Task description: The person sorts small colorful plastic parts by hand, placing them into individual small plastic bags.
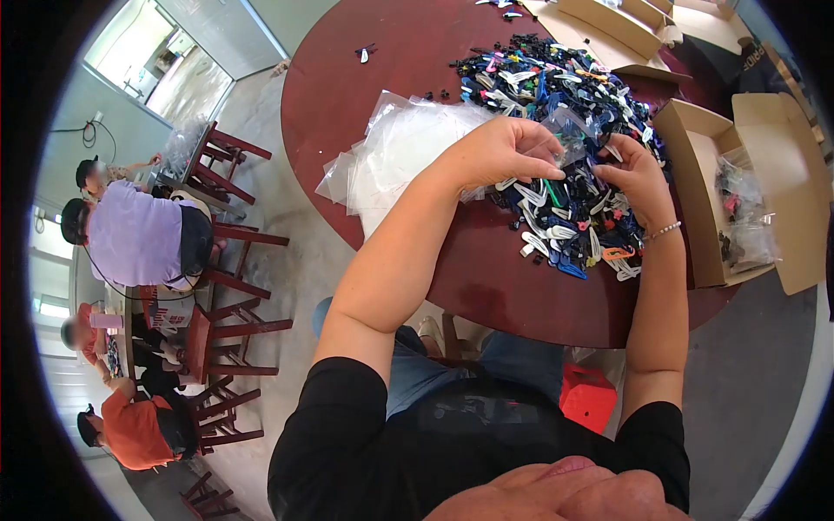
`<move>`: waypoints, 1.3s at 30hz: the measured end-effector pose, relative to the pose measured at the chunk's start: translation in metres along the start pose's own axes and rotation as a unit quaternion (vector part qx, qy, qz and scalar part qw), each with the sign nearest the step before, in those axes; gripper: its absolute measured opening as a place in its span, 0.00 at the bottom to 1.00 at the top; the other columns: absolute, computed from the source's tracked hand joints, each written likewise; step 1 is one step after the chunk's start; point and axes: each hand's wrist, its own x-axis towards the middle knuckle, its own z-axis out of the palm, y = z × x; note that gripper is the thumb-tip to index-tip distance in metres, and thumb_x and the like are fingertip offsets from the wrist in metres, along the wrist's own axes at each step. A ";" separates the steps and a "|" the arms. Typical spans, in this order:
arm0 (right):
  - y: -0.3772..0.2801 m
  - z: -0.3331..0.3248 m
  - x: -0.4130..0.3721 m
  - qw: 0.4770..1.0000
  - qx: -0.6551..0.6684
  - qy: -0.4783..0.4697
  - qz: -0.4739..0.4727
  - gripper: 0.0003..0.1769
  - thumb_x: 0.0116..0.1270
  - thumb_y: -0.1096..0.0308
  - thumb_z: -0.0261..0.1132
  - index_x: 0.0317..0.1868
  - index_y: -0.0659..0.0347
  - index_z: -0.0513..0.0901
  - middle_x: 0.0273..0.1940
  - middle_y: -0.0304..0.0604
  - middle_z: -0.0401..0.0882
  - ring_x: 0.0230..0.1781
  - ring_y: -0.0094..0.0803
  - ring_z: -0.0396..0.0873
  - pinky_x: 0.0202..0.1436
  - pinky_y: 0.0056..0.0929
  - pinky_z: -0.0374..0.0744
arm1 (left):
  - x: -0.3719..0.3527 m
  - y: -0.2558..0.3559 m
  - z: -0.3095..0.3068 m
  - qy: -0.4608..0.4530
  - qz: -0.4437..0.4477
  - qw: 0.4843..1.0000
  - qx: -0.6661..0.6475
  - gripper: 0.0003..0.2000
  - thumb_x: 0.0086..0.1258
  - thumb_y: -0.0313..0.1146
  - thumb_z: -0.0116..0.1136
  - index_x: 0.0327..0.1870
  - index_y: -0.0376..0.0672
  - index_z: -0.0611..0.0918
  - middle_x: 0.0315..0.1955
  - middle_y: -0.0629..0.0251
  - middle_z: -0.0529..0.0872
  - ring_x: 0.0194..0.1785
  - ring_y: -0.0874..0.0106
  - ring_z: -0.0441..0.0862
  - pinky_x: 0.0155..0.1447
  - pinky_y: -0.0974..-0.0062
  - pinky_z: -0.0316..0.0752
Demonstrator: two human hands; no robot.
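Observation:
My left hand [512,152] pinches a small clear plastic bag [571,139] by its edge, above a large heap of small plastic clips [556,87]. The clips are black, white, blue and other colours. Close beside the bag, my right hand [638,178] has its fingers closed on a small clip [613,151], pale where it shows; the rest is hidden by the fingers. To the left, under and beyond my left forearm, lies a spread stack of clear plastic bags [408,143].
An open cardboard box [695,208] with filled clear bags [747,217] stands at the right. More cardboard boxes [608,30] lie at the far edge of the dark red round table [321,95]. A red stool [587,398] is below. Several people sit at another table on the left.

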 end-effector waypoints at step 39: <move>-0.009 -0.021 -0.003 0.970 -0.194 0.148 0.003 0.09 0.70 0.66 0.62 0.38 0.63 0.81 0.26 0.31 0.78 0.21 0.15 0.76 0.24 0.14 0.73 | -0.004 0.007 0.003 -0.024 -0.038 0.999 0.013 0.18 0.59 0.32 0.70 0.50 0.39 0.81 0.43 0.66 0.85 0.45 0.78 0.82 0.45 0.79 0.77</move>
